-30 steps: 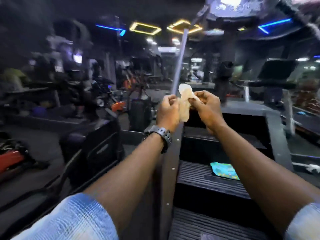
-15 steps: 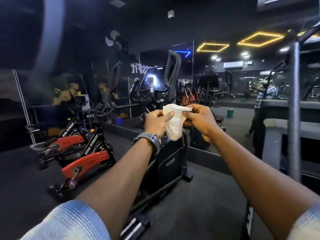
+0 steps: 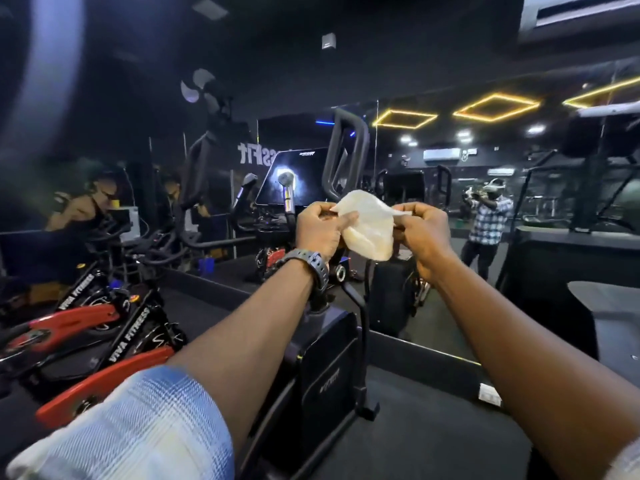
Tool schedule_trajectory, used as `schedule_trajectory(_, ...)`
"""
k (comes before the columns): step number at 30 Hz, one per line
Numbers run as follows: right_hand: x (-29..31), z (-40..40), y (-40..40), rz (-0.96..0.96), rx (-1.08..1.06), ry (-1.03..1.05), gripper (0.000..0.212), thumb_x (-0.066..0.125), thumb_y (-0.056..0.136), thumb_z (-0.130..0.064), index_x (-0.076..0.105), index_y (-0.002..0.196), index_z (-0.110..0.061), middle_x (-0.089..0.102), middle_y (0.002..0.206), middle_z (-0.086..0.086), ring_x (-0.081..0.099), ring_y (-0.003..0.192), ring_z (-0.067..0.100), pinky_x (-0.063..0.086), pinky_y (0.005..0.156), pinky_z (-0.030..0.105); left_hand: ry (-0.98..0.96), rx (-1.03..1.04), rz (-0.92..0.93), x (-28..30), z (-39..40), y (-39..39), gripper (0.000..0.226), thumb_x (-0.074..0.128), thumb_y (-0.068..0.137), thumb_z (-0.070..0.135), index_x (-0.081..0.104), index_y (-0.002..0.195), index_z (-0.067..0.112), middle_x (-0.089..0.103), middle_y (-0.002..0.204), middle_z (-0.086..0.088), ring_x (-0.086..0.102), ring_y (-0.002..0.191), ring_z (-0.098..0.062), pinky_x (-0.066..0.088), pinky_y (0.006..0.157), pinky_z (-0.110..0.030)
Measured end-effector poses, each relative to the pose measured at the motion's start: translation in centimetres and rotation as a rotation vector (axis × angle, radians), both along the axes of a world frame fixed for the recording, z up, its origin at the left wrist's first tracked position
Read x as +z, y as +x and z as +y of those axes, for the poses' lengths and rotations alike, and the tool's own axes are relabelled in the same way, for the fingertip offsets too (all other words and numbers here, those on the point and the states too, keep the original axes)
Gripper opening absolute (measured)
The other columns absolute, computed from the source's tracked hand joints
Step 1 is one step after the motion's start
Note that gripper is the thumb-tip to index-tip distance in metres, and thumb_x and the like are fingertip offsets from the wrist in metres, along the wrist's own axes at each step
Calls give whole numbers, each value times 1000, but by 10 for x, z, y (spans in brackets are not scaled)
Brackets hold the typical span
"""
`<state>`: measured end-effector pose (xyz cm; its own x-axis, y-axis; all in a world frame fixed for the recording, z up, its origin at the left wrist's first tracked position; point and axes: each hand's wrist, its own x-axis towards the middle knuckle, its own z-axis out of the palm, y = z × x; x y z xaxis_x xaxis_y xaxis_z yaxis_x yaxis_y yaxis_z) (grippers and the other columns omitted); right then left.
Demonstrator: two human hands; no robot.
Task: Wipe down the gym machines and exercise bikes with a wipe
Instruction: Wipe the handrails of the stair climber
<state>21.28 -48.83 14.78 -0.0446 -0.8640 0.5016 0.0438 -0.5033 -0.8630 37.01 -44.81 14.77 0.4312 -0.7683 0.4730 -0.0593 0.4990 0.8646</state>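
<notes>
Red-framed exercise bikes (image 3: 86, 344) lettered "VIVA FITNESS" stand at far left in a dim gym. Beside them rises a black upright machine (image 3: 322, 368), its console screen (image 3: 294, 176) glowing before a wall mirror (image 3: 433, 168). A person's left hand (image 3: 318, 230), a dark watch (image 3: 308, 263) on the wrist, and right hand (image 3: 420, 233) hold a white wipe (image 3: 367, 226) stretched between them at chest height in front of the console, fingers (image 3: 344, 220) of both hands pinched on its upper edges. Yellow diamond-shaped ceiling lights (image 3: 495, 107) show at right.
</notes>
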Motion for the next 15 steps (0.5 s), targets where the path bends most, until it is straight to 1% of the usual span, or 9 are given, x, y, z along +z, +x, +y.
schedule_trajectory(2,2,-30,7,104,-23,-106,11,66,86,-18,74,94,-18,74,97,4,71,92,24,60,78,39,-37,21,-18,6,-43,8,25,85,72,8,62,79,17,66,80,-2,62,77,-19,57,83,-42)
schedule_trajectory(4,5,-58,18,342,-100,-253,32,74,81,-41,71,108,-24,71,103,-5,68,93,15,58,81,34,-62,28,-17,12,-85,17,25,84,73,9,61,77,18,65,79,-2,62,76,-19,57,80,-39)
schedule_trajectory(5,8,-74,25,454,-154,-320,43,77,78,-45,67,115,-26,68,106,-8,65,94,10,56,81,29,-69,27,-20,16,-104,23,25,84,73,10,60,75,20,64,77,0,62,75,-18,57,78,-37)
schedule_trajectory(6,12,-89,35,546,-217,-388,50,79,77,-44,63,121,-28,66,109,-10,63,94,7,53,81,24,-74,19,-27,20,-124,30,26,84,74,11,60,74,21,64,76,2,62,74,-18,57,76,-36)
schedule_trajectory(8,19,-124,55,642,-325,-494,52,79,79,-35,59,126,-30,66,108,-11,62,94,6,50,83,22,-67,-8,-56,26,-166,46,26,86,71,16,61,73,22,66,74,1,64,72,-19,59,76,-39)
schedule_trajectory(10,28,-170,76,697,-445,-561,40,75,84,-29,62,121,-31,70,103,-9,63,92,8,52,80,25,-58,-41,-85,34,-219,65,28,88,59,28,64,71,21,71,76,-5,71,75,-28,60,77,-50)
schedule_trajectory(12,36,-220,94,778,-590,-587,23,71,87,-29,68,110,-31,69,96,-3,62,92,14,47,73,28,-61,-34,-146,40,-277,84,40,84,47,46,66,72,20,74,80,-8,73,79,-33,59,73,-56)
schedule_trajectory(14,44,-259,107,806,-688,-576,15,68,89,-28,71,104,-29,63,91,0,57,90,18,39,69,26,-68,11,-270,49,-313,96,42,81,50,52,67,74,21,75,82,-6,73,80,-31,60,71,-54)
schedule_trajectory(15,50,-279,112,793,-714,-598,15,67,90,-24,73,103,-26,62,89,0,56,89,19,38,69,26,-86,28,-331,55,-327,101,36,83,57,47,68,77,21,75,85,-4,72,82,-29,60,73,-49)
